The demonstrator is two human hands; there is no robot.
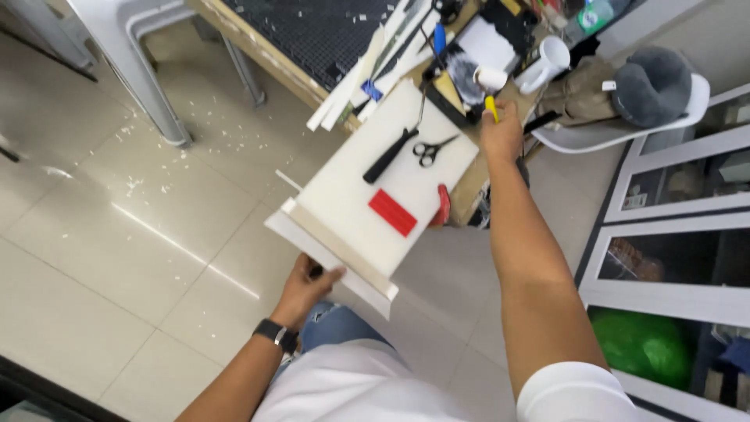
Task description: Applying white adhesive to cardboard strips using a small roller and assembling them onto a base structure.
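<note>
Left hand [306, 285] sits under the near edge of the white board [367, 184], fingers curled around a dark handle below it, thumb on the edge strip; right hand [500, 133] reaches to the cluttered workbench [258, 47], closed around a yellow-handled tool [491, 108]; I note the board juts off the bench over the tiled floor [117, 203]; on it lie black scissors [431, 150], a black-handled knife [391, 155] and a red rectangular piece [393, 212]; white mug [547, 62] stands just beyond.
</note>
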